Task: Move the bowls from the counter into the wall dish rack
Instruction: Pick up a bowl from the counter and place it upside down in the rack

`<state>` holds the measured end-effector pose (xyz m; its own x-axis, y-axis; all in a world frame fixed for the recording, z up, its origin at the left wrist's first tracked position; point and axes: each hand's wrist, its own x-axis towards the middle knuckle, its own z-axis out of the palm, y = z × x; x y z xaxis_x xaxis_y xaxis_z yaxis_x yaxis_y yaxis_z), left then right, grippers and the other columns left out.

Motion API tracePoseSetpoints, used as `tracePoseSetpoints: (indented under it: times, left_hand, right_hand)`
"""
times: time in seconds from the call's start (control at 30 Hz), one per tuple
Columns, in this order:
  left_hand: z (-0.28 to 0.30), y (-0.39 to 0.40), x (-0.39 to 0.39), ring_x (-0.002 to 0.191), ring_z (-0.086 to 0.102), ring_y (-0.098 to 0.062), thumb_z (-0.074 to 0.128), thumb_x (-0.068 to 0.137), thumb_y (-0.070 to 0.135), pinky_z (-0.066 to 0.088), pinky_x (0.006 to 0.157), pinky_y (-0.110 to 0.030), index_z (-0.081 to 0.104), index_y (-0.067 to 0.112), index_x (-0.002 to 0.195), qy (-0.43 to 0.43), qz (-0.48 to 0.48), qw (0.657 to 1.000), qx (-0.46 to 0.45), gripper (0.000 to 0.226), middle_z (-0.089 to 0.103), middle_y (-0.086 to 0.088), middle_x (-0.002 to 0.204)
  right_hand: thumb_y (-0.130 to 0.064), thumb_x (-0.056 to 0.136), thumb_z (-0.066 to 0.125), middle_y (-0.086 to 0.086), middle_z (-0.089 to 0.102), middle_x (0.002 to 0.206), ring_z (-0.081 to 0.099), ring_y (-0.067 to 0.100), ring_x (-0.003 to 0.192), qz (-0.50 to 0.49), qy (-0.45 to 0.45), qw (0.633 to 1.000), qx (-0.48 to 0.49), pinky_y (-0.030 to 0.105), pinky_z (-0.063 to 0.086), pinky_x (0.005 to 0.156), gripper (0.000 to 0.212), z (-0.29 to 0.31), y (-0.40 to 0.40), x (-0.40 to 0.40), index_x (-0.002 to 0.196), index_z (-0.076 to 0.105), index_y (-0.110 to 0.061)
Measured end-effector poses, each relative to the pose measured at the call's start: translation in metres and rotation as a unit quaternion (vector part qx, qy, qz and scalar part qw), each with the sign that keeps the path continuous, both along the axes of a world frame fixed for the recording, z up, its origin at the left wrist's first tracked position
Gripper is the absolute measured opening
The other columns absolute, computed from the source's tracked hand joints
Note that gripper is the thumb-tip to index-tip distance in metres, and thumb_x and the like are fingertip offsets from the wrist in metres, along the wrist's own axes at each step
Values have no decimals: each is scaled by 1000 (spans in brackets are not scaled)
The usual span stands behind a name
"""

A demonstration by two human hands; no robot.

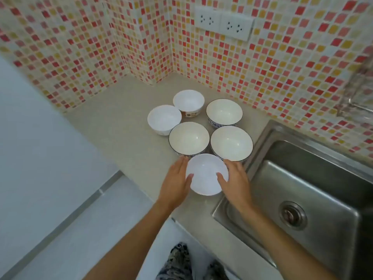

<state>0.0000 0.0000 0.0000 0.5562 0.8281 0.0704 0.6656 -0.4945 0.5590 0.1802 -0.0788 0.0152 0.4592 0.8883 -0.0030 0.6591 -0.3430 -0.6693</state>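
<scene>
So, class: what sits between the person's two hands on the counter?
In the head view, a plain white bowl sits between the left hand and right hand, each thumb hooked over its rim. Nothing else lies between them.

I see both hands on the near white bowl (206, 174): left hand (176, 181) and right hand (234, 181) cup its sides, thumbs over the rim. Five more bowls (189, 138) sit behind on the counter (121, 126), sink (302, 188) right.
</scene>
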Motion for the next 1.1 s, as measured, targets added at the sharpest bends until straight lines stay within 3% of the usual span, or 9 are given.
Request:
tracePoseSetpoints:
  times: [0.13,0.3,0.4,0.53,0.6,0.67,0.8,0.97,1.1]
  left_hand:
    - [-5,-1,-6,117,48,-28,48,96,18,40,96,-32,43,8,136,-59,43,997,-32,41,48,-12,133]
    - [-19,1,-3,99,54,-17,41,99,30,41,81,-27,43,17,136,-84,60,982,-161,39,51,-6,124]
    - [-25,1,1,106,50,-16,45,98,30,38,83,-25,42,14,138,-101,39,975,-194,43,54,-7,125]
    - [-19,-4,3,102,56,-21,51,95,26,48,84,-30,42,14,135,-154,33,961,-228,43,55,-6,126]
    - [-11,-9,6,92,60,-18,52,96,29,50,74,-20,38,18,134,-173,14,951,-254,43,58,-2,121]
    - [-1,-15,12,93,61,-17,51,95,34,47,65,-8,31,22,136,-179,-14,942,-284,47,59,1,120]
    - [25,-26,43,113,56,-17,50,94,41,50,71,-6,24,30,136,-217,-64,905,-359,51,54,1,130]
    - [56,-42,95,126,47,-11,51,88,56,48,101,-45,30,50,131,-306,-118,849,-415,48,45,15,136]
    - [83,-56,134,126,46,-21,42,92,56,46,100,-52,23,48,136,-329,-96,833,-435,48,40,5,142]
  right_hand:
    - [-13,85,64,10,50,130,49,27,119,-62,38,997,-10,38,42,99,51,-6,-3,-15,134,49,-15]
    - [-3,84,57,7,63,122,57,25,108,-127,96,986,-50,24,42,86,50,-9,-8,-24,132,51,-16]
    - [-1,83,56,5,69,112,61,20,93,-179,142,971,-63,21,44,82,47,-6,-11,-29,128,57,-15]
    - [-6,75,56,1,70,106,66,21,93,-236,208,948,-43,46,57,83,47,-7,-22,-30,120,62,-20]
    - [-8,76,56,-1,69,103,66,23,93,-249,223,942,-32,51,58,77,44,-5,-32,-28,117,61,-21]
    - [-4,80,58,-1,68,103,65,21,95,-267,225,937,-18,50,59,76,40,8,-43,-26,117,60,-20]
    - [0,83,58,-3,66,101,62,10,87,-308,211,928,7,37,60,72,41,30,-65,-7,122,58,-15]
    - [-2,87,60,-11,63,95,61,4,82,-337,223,912,71,18,55,54,36,57,-91,22,119,58,-18]
    - [-25,91,62,-2,67,113,65,13,95,-334,183,919,98,39,58,82,36,81,-110,49,126,58,-17]
